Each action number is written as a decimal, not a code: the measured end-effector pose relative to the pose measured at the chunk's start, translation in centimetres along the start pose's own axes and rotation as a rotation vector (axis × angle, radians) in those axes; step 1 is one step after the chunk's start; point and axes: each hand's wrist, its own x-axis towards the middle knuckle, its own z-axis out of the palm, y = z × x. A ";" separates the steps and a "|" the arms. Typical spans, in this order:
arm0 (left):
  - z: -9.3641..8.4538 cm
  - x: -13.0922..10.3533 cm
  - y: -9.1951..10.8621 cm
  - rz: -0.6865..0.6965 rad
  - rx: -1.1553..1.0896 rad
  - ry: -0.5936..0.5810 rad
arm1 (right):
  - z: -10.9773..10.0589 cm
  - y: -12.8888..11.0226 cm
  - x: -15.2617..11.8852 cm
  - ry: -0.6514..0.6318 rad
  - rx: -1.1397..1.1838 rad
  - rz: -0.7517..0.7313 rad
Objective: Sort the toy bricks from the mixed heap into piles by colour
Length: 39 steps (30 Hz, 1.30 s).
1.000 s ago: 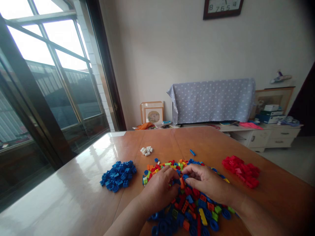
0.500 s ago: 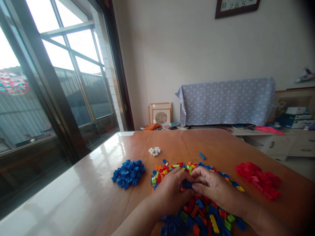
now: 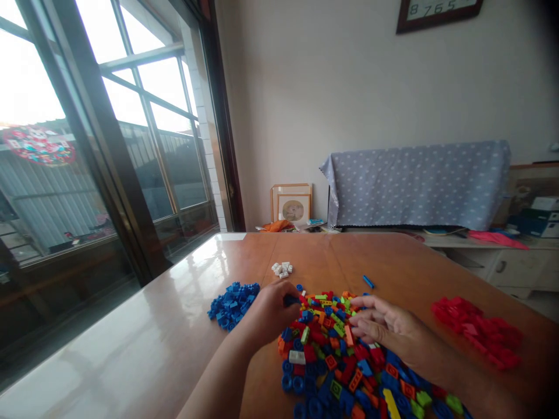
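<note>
A mixed pile of toy building bricks (image 3: 332, 337) in red, blue, green, orange and yellow spreads over the table in front of me. Over its left edge, my left hand (image 3: 279, 305) curls closed around a dark blue brick (image 3: 290, 299), mostly hidden by the fingers. My right hand (image 3: 384, 326) hovers at the pile's right side, fingers apart and nothing visible in them. Just left of my left hand lies a heap of blue bricks (image 3: 231, 305). Beyond it is a small cluster of white bricks (image 3: 282, 269).
Red bricks (image 3: 476, 331) form a heap on the right of the brown table (image 3: 244, 256). A single blue stick-shaped piece (image 3: 368, 281) lies behind the mixed pile. Past the table's far edge stands a cabinet with a dotted grey cloth (image 3: 414, 186); a glass door (image 3: 131, 145) is on the left.
My hands were together over the pile around a blue piece. Now they are apart: the left has moved left with the blue brick, and the right has opened. The view has turned slightly left.
</note>
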 end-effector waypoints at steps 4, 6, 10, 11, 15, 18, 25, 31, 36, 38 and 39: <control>-3.0 -0.1 -4.4 -0.262 0.191 0.165 | -0.4 0.7 0.3 0.011 -0.022 0.007; -3.9 -0.2 -6.1 -0.367 0.283 0.193 | -0.4 1.0 0.4 0.007 -0.041 0.002; -4.5 -0.1 -7.9 -0.486 0.419 0.197 | -0.6 1.3 0.6 0.008 -0.064 -0.003; -4.5 -0.1 -8.1 -0.495 0.443 0.201 | -0.7 1.3 0.6 0.011 -0.067 -0.004; -4.6 -0.2 -8.6 -0.509 0.479 0.237 | -0.9 0.9 0.5 0.013 -0.066 0.005; -4.7 -0.5 -8.9 -0.503 0.454 0.286 | -0.9 0.5 0.3 0.009 -0.062 0.012; -5.0 -0.6 -8.9 -0.581 0.459 0.380 | -0.7 0.3 0.1 0.018 -0.074 0.008; -5.1 -0.2 -8.8 -0.598 0.432 0.390 | -0.6 -0.3 0.1 0.034 -0.086 0.014; -5.0 -0.2 -8.4 -0.586 0.393 0.460 | -0.7 -0.7 0.1 0.068 -0.090 0.028; -4.8 -0.2 -7.8 -0.540 0.388 0.495 | -0.8 -0.7 0.0 0.082 -0.095 0.033; -4.6 -0.1 -7.5 -0.512 0.381 0.504 | -0.8 -0.7 0.0 0.094 -0.103 0.033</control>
